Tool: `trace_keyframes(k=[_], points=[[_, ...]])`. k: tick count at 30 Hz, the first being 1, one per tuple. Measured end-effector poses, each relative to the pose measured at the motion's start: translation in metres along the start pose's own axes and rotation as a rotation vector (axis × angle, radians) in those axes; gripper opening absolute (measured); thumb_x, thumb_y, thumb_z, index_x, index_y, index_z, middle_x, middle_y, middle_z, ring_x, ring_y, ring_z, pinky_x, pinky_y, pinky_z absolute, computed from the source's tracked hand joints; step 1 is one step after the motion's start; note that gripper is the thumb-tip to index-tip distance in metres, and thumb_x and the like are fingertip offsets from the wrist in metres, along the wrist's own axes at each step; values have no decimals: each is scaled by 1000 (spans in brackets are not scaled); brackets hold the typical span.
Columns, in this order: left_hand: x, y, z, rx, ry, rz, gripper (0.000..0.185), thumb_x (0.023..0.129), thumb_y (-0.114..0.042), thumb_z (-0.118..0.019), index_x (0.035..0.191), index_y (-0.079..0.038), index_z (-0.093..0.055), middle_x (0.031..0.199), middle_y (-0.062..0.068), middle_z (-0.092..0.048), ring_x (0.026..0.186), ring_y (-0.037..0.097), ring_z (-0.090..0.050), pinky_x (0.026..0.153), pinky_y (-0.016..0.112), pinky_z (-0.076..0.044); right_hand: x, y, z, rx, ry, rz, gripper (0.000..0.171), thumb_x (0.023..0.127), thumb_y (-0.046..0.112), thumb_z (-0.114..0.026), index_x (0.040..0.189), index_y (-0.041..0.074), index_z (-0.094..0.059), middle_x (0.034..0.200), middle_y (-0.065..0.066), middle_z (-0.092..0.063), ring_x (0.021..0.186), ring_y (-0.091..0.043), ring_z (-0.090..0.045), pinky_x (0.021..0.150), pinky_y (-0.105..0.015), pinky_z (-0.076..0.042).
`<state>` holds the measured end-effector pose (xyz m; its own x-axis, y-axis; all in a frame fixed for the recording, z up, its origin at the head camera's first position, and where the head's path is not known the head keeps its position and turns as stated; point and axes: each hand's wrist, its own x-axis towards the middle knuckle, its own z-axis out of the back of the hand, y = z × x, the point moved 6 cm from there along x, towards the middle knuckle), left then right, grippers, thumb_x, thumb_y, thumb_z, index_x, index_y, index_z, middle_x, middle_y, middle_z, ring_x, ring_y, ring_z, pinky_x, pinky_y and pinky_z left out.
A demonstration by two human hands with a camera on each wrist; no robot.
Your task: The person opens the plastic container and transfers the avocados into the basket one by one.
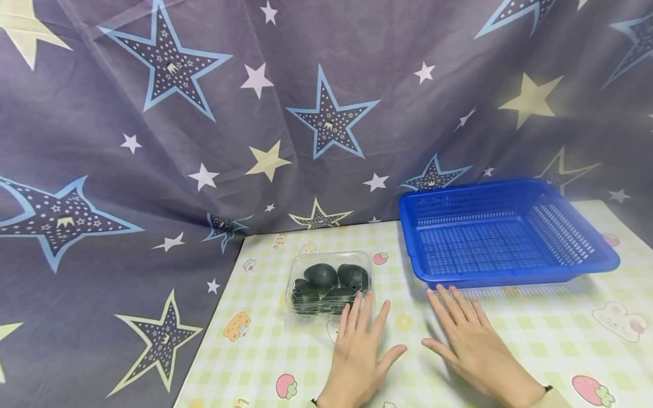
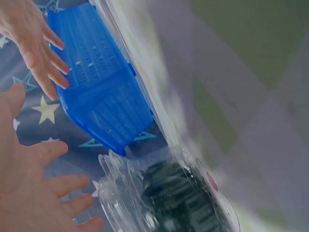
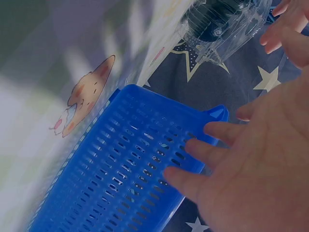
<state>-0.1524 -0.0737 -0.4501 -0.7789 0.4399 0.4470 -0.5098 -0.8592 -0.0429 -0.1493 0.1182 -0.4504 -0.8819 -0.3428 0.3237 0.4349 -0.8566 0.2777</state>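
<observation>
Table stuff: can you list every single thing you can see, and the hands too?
clear plastic box: one, see-through, closed, on the table left of the basket
dark fruits: several, dark green, inside the box
basket: one, blue, slotted, on the table's right side
tablecloth: one, pale green check with cartoon pictures
star curtain: one, purple-grey, behind the table
left hand: flat, fingers by the box
right hand: flat, fingers by the basket

Bare bench (image 1: 510, 334) lay open between and before both hands; the clear clamshell box (image 1: 329, 281) blocked the left; the blue basket (image 1: 505, 235) blocked the right.
</observation>
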Motion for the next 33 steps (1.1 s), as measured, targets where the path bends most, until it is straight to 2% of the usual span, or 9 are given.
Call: trace_keyframes(k=[4,9,11,13,17,20,22,28,33], points=[[0,8,4,-15,-35,2,72,92,-56,-59,153,-20,-41,157,16,-36,145,36,-32,115,57,-33,5,6,1,-3,-39,45,80,97,52,-53,159,13,-21,160,-19,-29,144,-44,-28,124,-57,-13],[-3,19,9,-53,-52,13,69,94,-51,-61,152,-19,-42,157,17,-36,144,38,-33,113,60,-35,13,14,-1,-11,-64,85,80,97,52,-53,158,12,-23,159,-17,-31,143,-44,-31,115,-62,-31],[-4,23,10,-62,-46,20,67,95,-49,-59,152,-19,-41,158,17,-34,144,38,-32,113,60,-34,16,18,-2,-6,-69,95,78,98,51,-53,158,12,-23,160,-16,-29,143,-43,-31,114,-62,-32],[-6,28,10,-64,-33,32,66,97,-49,-57,153,-19,-40,160,16,-30,146,37,-30,114,61,-33,19,22,-2,0,-77,103,76,98,48,-53,158,11,-24,161,-15,-28,144,-42,-31,121,-57,-23],[-7,39,11,-76,-20,63,66,96,-45,-59,153,-18,-39,162,13,-25,148,36,-26,115,62,-31,25,30,-4,-2,-92,132,74,99,46,-52,157,9,-25,161,-17,-28,144,-41,-30,125,-31,8],[-8,48,13,-82,-25,81,68,94,-41,-64,153,-17,-39,162,13,-25,149,35,-24,115,63,-31,30,36,-5,-8,-100,163,74,100,46,-52,156,6,-27,159,-19,-31,144,-40,-30,121,-24,14],[-9,53,15,-69,-31,97,68,94,-39,-66,153,-18,-39,162,14,-26,148,36,-25,115,63,-31,34,41,-5,-3,-100,172,72,100,44,-52,156,5,-28,158,-19,-32,145,-40,-30,124,-27,10],[-15,74,22,-37,-36,216,65,96,-38,-62,154,-20,-38,160,16,-28,146,38,-27,115,62,-31,44,55,-9,16,-60,179,68,100,33,-54,155,4,-28,159,-18,-32,146,-38,-30,121,-54,-25],[-21,89,22,-90,-27,290,64,98,-36,-61,154,-21,-37,160,17,-27,146,40,-25,116,62,-29,50,63,-15,31,-38,190,66,99,30,-56,154,3,-31,157,-19,-35,145,-38,-31,118,-57,-30]])
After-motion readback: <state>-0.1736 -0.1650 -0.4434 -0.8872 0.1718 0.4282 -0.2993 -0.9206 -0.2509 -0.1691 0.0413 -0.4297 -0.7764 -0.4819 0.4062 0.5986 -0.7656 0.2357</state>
